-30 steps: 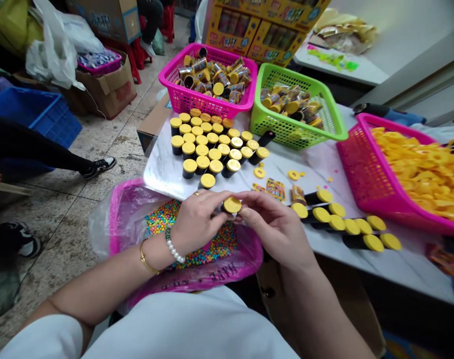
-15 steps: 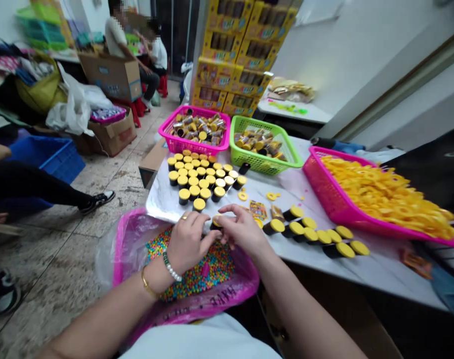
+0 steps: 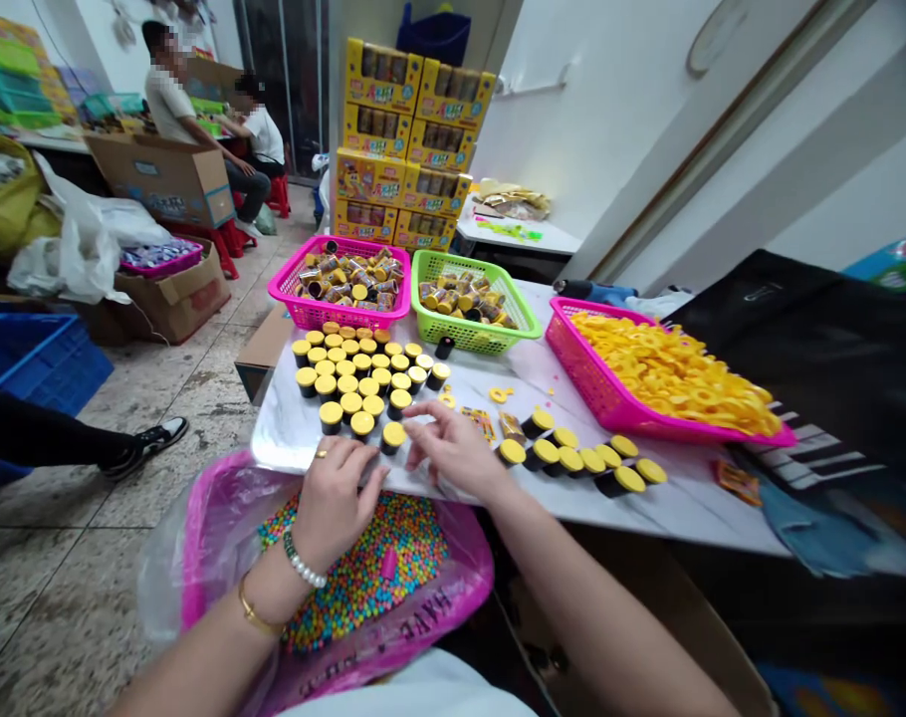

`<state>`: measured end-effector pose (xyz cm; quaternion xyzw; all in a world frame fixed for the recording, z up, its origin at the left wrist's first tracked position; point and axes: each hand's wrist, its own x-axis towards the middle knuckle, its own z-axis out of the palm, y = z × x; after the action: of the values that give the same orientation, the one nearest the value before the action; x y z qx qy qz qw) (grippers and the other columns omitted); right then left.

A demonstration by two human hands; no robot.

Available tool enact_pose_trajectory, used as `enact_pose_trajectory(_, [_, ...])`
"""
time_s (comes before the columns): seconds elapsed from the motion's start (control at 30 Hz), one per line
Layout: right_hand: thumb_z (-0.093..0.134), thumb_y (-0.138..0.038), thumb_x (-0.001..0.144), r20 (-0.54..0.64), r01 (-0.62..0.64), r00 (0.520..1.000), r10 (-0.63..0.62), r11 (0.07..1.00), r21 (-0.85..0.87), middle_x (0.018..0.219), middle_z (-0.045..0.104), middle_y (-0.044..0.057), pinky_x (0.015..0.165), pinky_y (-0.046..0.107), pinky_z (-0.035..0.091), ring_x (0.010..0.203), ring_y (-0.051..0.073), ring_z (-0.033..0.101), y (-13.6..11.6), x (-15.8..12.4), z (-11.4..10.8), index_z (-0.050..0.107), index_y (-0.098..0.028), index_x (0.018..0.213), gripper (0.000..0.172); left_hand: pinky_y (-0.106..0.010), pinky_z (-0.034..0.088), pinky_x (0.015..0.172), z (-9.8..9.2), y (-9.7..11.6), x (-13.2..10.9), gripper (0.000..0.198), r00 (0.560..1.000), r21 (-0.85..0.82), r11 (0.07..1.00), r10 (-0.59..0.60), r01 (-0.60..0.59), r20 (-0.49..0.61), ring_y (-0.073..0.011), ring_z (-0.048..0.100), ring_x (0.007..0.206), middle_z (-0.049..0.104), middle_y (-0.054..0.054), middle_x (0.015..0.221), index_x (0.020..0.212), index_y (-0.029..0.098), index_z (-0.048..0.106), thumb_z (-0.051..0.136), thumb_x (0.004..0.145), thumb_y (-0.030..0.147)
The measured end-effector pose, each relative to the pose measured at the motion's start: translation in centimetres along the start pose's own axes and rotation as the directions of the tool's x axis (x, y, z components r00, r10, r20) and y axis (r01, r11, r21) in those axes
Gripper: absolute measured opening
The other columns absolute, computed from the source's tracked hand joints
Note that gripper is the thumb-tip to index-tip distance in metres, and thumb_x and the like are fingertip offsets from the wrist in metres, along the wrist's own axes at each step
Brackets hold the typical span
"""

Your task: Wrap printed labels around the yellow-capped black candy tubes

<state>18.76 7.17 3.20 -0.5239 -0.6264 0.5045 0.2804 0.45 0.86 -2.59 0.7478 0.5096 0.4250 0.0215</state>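
Note:
My left hand (image 3: 339, 490) rests at the front edge of the marble table (image 3: 289, 428), above a pink tub of coloured candy beads (image 3: 363, 573). Its fingers are bent and together, and nothing shows in them. My right hand (image 3: 453, 450) lies beside it with the fingers spread, the tips next to a black tube with a yellow cap (image 3: 393, 436). That tube stands upright at the front of a cluster of capped tubes (image 3: 359, 373). To the right of my right hand is a row of capped tubes lying on their sides (image 3: 579, 458).
At the back of the table stand a pink basket (image 3: 340, 284) and a green basket (image 3: 472, 304) of wrapped tubes, and to the right a pink basket of yellow caps (image 3: 669, 373). Yellow boxes (image 3: 400, 149) are stacked behind. At left are another person's shoe (image 3: 150, 440) and a blue crate (image 3: 27, 358).
The capped tube that both hands held over the tub now stands on the table with the others. Both hands have moved forward to the table edge, and my view has lifted.

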Motion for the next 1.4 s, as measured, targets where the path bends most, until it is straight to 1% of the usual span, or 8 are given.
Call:
enact_pose_trajectory(0.1, [0.052, -0.046, 0.096, -0.118, 0.044, 0.988, -0.102, 0.908, -0.417, 0.068, 0.073, 0.006, 0.047, 0.028, 0.046, 0.046, 0.015, 0.058, -1.9, 2.5, -4.5, 0.067, -0.020, 0.101, 0.030, -0.041, 0.051, 0.078, -0.3, -0.1, -0.1, 0.006, 1.000, -0.053, 0.999, -0.002, 0.002, 0.003, -0.0234, 0.057, 0.086, 0.066, -0.007, 0.085, 0.091, 0.017, 0.066, 0.062, 0.093, 0.020])
enact_pose_trajectory(0.3, [0.055, -0.028, 0.095, -0.068, -0.038, 0.982, -0.175, 0.166, -0.985, 0.116, 0.074, 0.016, 0.076, 0.034, 0.049, 0.100, 0.029, 0.071, -2.9, 10.4, -9.2, 0.059, -0.026, 0.140, 0.045, -0.041, 0.051, 0.079, -0.3, -0.4, -0.2, 0.005, 1.000, -0.062, 0.998, 0.014, -0.012, 0.026, -0.0239, 0.057, 0.088, 0.065, -0.008, 0.086, 0.093, 0.016, 0.067, 0.063, 0.093, 0.019])
enact_pose_trajectory(0.47, [0.058, -0.028, 0.093, -0.020, -0.004, 0.994, -0.107, 0.147, -0.989, 0.112, 0.074, 0.020, 0.075, 0.034, 0.049, 0.098, 0.031, 0.070, -2.0, 12.7, -10.0, 0.062, -0.016, 0.134, 0.043, -0.040, 0.052, 0.078, -0.5, -0.5, -0.3, 0.006, 0.999, -0.074, 0.997, 0.028, -0.026, 0.025, -0.0236, 0.058, 0.088, 0.066, -0.008, 0.086, 0.094, 0.017, 0.068, 0.062, 0.093, 0.019])
enact_pose_trajectory(0.63, [0.060, -0.024, 0.088, -0.006, 0.042, 0.976, -0.215, 0.217, -0.975, 0.118, 0.071, 0.016, 0.084, 0.036, 0.050, 0.102, 0.029, 0.068, -2.5, 7.1, -10.6, 0.069, -0.018, 0.120, 0.034, -0.039, 0.052, 0.077, -0.9, 0.0, -0.6, 0.006, 0.999, -0.131, 0.991, 0.040, -0.041, -0.008, -0.0225, 0.060, 0.084, 0.067, -0.007, 0.084, 0.094, 0.017, 0.068, 0.063, 0.093, 0.020])
enact_pose_trajectory(0.87, [0.062, -0.027, 0.086, 0.197, 0.331, 0.942, -0.272, 0.655, -0.679, 0.104, 0.075, 0.008, 0.074, 0.035, 0.054, 0.078, 0.022, 0.070, -0.8, -5.8, -2.2, 0.062, -0.023, 0.120, 0.034, -0.044, 0.056, 0.083, -0.5, 2.6, -1.1, 0.046, 0.995, -0.210, 0.974, 0.090, -0.080, 0.037, -0.0271, 0.063, 0.095, 0.072, -0.012, 0.103, 0.124, 0.015, 0.061, 0.077, 0.085, 0.034])
enact_pose_trajectory(1.07, [0.056, -0.028, 0.093, 0.158, 0.336, 0.941, -0.301, 0.760, -0.556, 0.102, 0.077, 0.007, 0.074, 0.036, 0.056, 0.077, 0.022, 0.073, 1.6, -7.1, -0.2, 0.060, -0.025, 0.123, 0.030, -0.044, 0.056, 0.082, 0.4, 2.9, -1.2, 0.035, 0.988, -0.184, 0.980, 0.098, -0.074, 0.121, -0.0269, 0.065, 0.093, 0.073, -0.011, 0.101, 0.121, 0.017, 0.063, 0.072, 0.088, 0.023])
enact_pose_trajectory(1.23, [0.056, -0.035, 0.098, 0.081, 0.377, 0.909, -0.409, 0.725, -0.577, 0.112, 0.077, 0.009, 0.076, 0.035, 0.059, 0.077, 0.021, 0.075, 2.4, -7.7, -0.9, 0.061, -0.024, 0.126, 0.031, -0.042, 0.056, 0.081, 0.2, 3.7, -0.6, 0.025, 0.995, -0.209, 0.976, 0.075, -0.059, 0.068, -0.0258, 0.064, 0.092, 0.072, -0.009, 0.099, 0.112, 0.016, 0.062, 0.069, 0.088, 0.018])
enact_pose_trajectory(1.4, [0.060, -0.046, 0.095, -0.138, 0.096, 0.893, -0.429, 0.480, -0.872, 0.138, 0.065, 0.020, 0.065, 0.037, 0.061, 0.094, 0.030, 0.076, 3.9, -8.2, -1.3, 0.053, -0.012, 0.141, 0.058, -0.042, 0.055, 0.085, 0.2, 3.0, -0.2, 0.025, 1.000, -0.184, 0.983, 0.015, -0.018, -0.022, -0.0239, 0.065, 0.093, 0.073, -0.009, 0.102, 0.113, 0.016, 0.062, 0.068, 0.089, 0.017])
